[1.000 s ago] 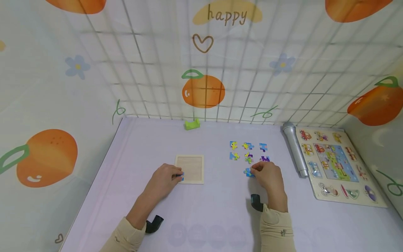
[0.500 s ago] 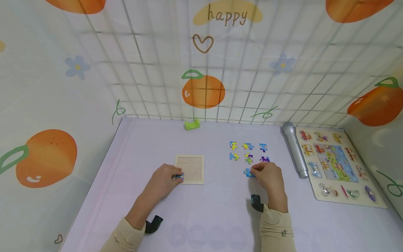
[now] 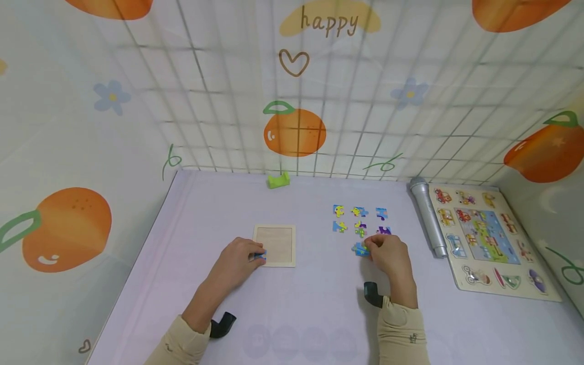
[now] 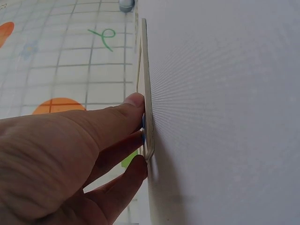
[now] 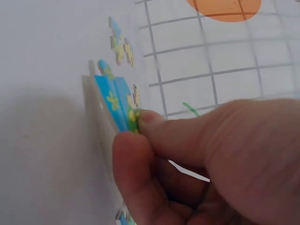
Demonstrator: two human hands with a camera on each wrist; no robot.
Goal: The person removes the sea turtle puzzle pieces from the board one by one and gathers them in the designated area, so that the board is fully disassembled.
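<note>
My left hand (image 3: 239, 258) is at the lower left corner of a square wooden puzzle tray (image 3: 293, 243). Its thumb and fingers pinch a small blue puzzle piece (image 3: 260, 255), mostly hidden by them. The left wrist view shows the tray (image 4: 147, 89) edge-on, with a sliver of blue at the fingertips. To the right, my right hand (image 3: 390, 253) pinches a blue and green puzzle piece (image 3: 360, 248) by its right side. In the right wrist view this piece (image 5: 111, 96) tilts up from the table between thumb and finger.
Several loose puzzle pieces (image 3: 360, 212) lie in rows beyond my right hand. A grey microphone (image 3: 428, 218) and a wooden picture board (image 3: 493, 276) are at the right. A green block (image 3: 279, 180) sits by the back wall, which carries a wire grid (image 3: 347, 126).
The blue and green piece at my right fingertips has shifted and tilted slightly. My left hand and the tray have stayed in place.
</note>
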